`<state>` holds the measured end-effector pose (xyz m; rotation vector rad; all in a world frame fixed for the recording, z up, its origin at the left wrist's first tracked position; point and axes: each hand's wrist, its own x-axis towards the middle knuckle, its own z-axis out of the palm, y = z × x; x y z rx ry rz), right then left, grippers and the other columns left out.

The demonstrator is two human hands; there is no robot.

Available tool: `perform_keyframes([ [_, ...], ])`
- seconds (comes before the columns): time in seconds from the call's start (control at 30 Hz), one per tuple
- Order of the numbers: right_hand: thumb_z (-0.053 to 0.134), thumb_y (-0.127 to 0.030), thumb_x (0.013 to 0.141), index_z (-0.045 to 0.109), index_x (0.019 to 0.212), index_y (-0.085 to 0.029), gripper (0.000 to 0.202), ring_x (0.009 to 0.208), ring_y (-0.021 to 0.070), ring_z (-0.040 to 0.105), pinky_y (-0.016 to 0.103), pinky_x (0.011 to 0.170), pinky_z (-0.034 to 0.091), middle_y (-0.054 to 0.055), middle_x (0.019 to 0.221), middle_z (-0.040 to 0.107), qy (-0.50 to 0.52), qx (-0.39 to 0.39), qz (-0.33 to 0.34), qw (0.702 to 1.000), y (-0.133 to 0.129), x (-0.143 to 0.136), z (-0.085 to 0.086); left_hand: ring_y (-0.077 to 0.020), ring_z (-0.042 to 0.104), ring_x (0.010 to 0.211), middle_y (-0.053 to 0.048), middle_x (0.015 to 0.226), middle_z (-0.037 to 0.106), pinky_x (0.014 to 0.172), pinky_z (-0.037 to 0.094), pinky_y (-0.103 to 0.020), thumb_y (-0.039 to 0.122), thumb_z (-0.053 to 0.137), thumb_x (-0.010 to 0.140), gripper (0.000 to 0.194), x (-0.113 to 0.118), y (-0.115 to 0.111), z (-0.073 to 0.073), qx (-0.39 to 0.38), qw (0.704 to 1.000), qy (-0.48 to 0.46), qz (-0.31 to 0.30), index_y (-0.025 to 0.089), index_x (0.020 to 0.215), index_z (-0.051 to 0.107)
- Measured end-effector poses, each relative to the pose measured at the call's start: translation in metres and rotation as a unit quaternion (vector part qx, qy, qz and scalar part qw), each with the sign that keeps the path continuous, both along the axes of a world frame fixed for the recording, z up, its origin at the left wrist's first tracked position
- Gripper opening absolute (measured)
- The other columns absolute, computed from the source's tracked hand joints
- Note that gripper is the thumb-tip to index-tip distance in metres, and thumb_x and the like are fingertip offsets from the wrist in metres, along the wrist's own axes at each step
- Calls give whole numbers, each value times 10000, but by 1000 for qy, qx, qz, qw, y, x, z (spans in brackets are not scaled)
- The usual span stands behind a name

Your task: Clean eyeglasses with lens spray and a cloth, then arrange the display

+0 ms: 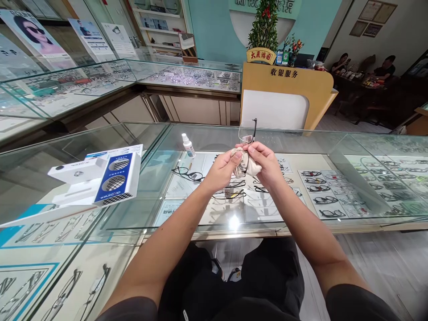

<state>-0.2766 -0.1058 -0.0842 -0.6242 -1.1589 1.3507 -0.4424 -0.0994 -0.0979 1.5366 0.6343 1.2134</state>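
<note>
Two hands at work on one pair of glasses, held above a glass desk.

Far left on the desk [140,147] stands a white-and-blue display box [100,178], set clear of the working area. Right of it stands a small spray bottle [188,145], upright and within reach. Left hand [222,169]: fingers pressed together on a beige cloth [245,164], which is wrapped about the lower lens. Right hand [265,162]: fingers pinching the same cloth and the frame, steadying it. Glasses [248,131] held upright between both hands, upper lens standing free above the cloth. More frames lie under the glass, below the hands and to the right.
</note>
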Motion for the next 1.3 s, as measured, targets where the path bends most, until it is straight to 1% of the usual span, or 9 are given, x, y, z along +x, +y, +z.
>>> perform_keyframes([
  [0.2,985,-593,760,776,827,-284,379,1274,291,762,433,1101,618,38,1097,860,38,-8,-7,999,-1,-3,0,-140,597,780,-26,934,719,728,488,-253,658,888,881,648,0,-1,-1,-9,999,6,-48,157,1267,748],
  [0.3,986,-595,759,770,826,-286,382,1284,280,753,418,1107,611,37,1118,859,35,-4,6,999,-3,-8,-1,-139,603,769,-32,910,730,725,495,-261,697,850,900,628,6,2,-8,-2,1000,-25,3,148,1198,782],
  [0.47,982,-581,764,791,843,-287,359,1092,253,794,399,1021,633,26,1089,872,33,-6,23,999,-3,-10,-2,-216,728,992,-106,1072,806,906,569,-327,773,717,971,645,11,4,-15,21,994,-45,93,160,1128,840],
  [0.63,994,-555,734,791,802,-279,350,1110,265,791,399,1018,633,33,1047,865,37,-18,2,999,0,-2,0,-244,722,1116,-108,1151,796,988,575,-357,751,651,1027,629,3,4,-10,17,1000,-14,6,178,1233,808],
  [0.83,979,-549,755,776,830,-270,353,1170,273,777,407,1055,625,48,1102,861,47,-34,-12,998,2,1,-2,-188,665,905,-69,1045,752,794,540,-280,680,816,940,642,-4,3,-4,13,997,43,-70,167,1319,744],
  [0.97,980,-543,772,794,843,-275,334,1135,245,783,373,1044,619,30,1114,863,52,-20,6,998,1,-4,-5,-164,643,816,-44,960,739,751,533,-278,725,823,909,672,0,5,-8,3,1000,15,-16,165,1274,764],
  [1.13,951,-567,812,777,865,-286,335,1148,247,785,406,1103,596,19,1141,869,15,12,16,1000,1,-8,-9,-263,749,1133,-122,1136,819,1054,572,-391,807,681,973,673,6,5,-8,33,995,-12,97,167,1098,850],
  [1.23,979,-576,769,805,876,-282,357,1160,262,786,429,1121,594,27,1125,870,7,7,7,1000,1,-6,-8,-281,758,1197,-131,1185,832,1102,568,-409,811,664,983,666,7,3,-7,16,996,-20,83,178,1067,850],
  [1.3,981,-562,776,823,878,-273,344,1174,262,781,427,1111,602,40,1148,866,15,5,3,1000,2,-2,-6,-250,776,1058,-108,1050,831,979,604,-365,822,676,968,657,5,5,-8,-7,997,-27,71,184,1006,826],
])
